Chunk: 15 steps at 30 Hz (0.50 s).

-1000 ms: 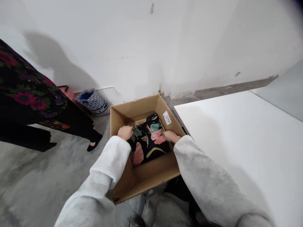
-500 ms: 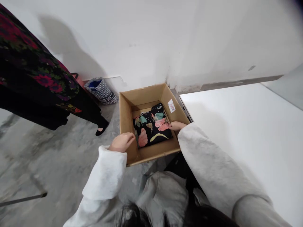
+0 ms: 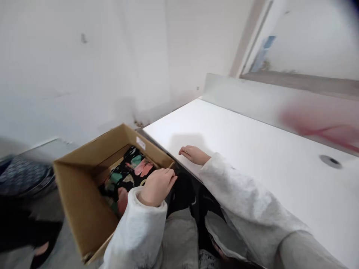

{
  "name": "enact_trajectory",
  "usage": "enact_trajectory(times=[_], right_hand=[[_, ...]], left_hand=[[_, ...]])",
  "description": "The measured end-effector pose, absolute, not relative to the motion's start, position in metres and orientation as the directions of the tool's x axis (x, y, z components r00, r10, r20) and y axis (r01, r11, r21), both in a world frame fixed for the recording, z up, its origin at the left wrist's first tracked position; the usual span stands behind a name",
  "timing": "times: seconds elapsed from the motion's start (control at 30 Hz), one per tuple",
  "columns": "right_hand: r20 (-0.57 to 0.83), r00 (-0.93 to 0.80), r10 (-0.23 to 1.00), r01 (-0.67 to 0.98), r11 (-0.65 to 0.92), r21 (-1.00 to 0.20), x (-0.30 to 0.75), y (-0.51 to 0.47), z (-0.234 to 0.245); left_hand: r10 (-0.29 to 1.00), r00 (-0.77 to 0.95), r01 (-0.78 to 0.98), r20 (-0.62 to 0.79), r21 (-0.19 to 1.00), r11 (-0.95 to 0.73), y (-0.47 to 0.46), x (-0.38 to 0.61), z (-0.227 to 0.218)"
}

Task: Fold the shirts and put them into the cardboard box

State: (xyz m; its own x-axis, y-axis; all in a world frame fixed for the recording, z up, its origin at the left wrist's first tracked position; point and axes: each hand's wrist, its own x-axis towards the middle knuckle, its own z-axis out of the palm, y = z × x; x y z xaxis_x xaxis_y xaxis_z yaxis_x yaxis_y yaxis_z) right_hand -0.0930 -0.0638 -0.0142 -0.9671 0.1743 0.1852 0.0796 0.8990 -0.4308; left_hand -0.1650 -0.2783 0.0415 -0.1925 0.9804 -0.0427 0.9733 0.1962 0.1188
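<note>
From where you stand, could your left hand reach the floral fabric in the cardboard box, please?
Probably yes: the left hand is by the open-topped cardboard box, and no flap covers the floral fabric.

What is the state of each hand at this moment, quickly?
Left hand: palm hidden; open or closed, or holding something, cannot be told.
Right hand: loosely open, nothing visible in it.

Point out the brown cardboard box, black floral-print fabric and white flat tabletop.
Brown cardboard box [image 3: 81,205], head view: inner face of a side wall.
Black floral-print fabric [image 3: 127,177], head view: middle of its visible top.
White flat tabletop [image 3: 252,153], head view: bare part of its surface.
</note>
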Motion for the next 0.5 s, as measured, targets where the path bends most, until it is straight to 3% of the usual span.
enact_trajectory(times=[0.3, 0.5], right_hand=[[0.382, -0.667, 0.640, 0.506, 0.765, -0.398, 0.117, -0.005, -0.042], [0.408, -0.161, 0.899, 0.824, 0.350, -0.445, 0.267, 0.001, -0.073]], left_hand=[[0.956, 0.287, 0.927, 0.066, 0.233, -0.294, -0.165, -0.110, 0.031], [0.851, 0.517, 0.795, 0.093, 0.317, -0.517, -0.092, -0.060, 0.011]])
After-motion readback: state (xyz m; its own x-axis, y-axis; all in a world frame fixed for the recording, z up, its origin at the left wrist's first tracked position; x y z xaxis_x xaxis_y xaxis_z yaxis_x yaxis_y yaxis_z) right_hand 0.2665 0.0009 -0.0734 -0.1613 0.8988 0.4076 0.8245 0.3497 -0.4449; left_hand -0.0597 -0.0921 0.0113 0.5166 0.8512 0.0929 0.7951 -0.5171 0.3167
